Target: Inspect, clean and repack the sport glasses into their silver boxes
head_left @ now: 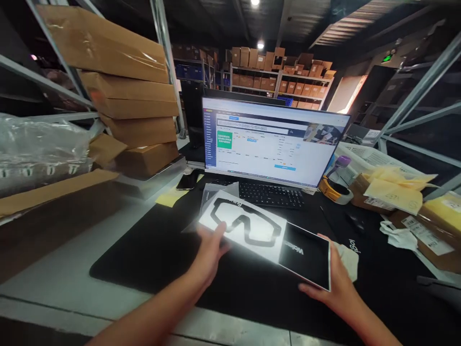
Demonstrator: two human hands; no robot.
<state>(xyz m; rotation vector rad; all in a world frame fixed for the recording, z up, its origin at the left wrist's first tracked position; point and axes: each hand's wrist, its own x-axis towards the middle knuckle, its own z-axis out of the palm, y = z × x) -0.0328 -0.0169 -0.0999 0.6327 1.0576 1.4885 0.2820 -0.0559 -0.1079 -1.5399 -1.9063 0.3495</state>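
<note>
Grip of left hand (210,247) clasped on near edge of white-and-black glasses box (248,226), grip of right hand (337,276) around its black end, centre frame. Beneath, black mat (144,259) on grey worktop (72,271); beyond, keyboard (270,194) and lit monitor (259,156). Upper left, stacked cartons (133,103); upper centre, loaded shelving (278,82) under dark ceiling (302,21).

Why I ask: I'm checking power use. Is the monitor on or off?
On: the monitor is brightly lit, showing a green square.
</note>
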